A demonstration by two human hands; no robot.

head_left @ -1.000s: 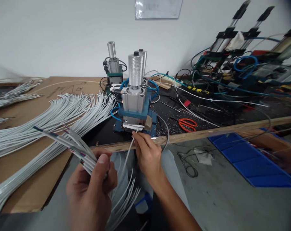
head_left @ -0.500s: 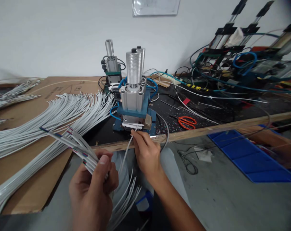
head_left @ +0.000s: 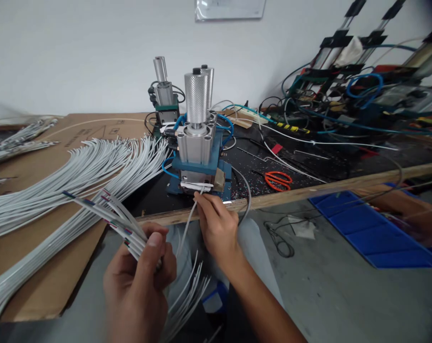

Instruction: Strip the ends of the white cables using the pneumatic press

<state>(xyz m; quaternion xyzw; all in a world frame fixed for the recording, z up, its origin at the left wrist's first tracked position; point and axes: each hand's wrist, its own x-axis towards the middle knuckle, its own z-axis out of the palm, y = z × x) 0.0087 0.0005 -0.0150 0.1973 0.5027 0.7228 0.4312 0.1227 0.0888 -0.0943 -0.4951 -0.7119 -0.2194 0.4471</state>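
Head view. Against the frame half a second back we see almost no change: our right hand (head_left: 218, 224) still pinches one white cable (head_left: 187, 224) at the mouth of the small press (head_left: 199, 157), and our left hand (head_left: 139, 281) still grips the fanned bundle (head_left: 112, 216) below the desk (head_left: 309, 191) edge. The whole scene sits slightly lower-left in frame; the hands have shifted with it.

Counts: two hands, both closed on cable. One cable at the press. The bundle holds several cables; we cannot count them exactly. Two presses, the second (head_left: 163, 102) behind the first. One pair of orange scissors (head_left: 278, 180) on the desk, right of the press. One large heap of white cables (head_left: 58, 176) on cardboard (head_left: 94, 128), left.
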